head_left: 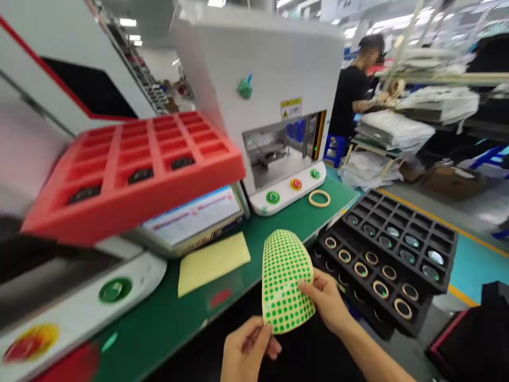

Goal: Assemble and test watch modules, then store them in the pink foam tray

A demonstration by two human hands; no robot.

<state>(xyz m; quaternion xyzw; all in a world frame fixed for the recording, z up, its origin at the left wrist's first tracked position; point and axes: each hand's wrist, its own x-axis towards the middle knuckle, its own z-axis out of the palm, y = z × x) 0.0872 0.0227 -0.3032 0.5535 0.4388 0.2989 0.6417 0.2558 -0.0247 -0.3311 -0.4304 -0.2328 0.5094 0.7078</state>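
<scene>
A curled sheet of small green dot stickers is held upright between both my hands over the front edge of the green bench. My left hand pinches its lower left corner, fingers closed. My right hand grips its right edge with thumb and fingers closed on it. Just to the right stands a black compartment tray with several ring-shaped parts and round lenses in its cells.
A red compartment tray with dark round parts sits raised at the left, above a screen. A yellow sheet lies on the bench. A white machine has green and red buttons; a tape ring lies beside it. Another person stands at the back right near stacked sheets.
</scene>
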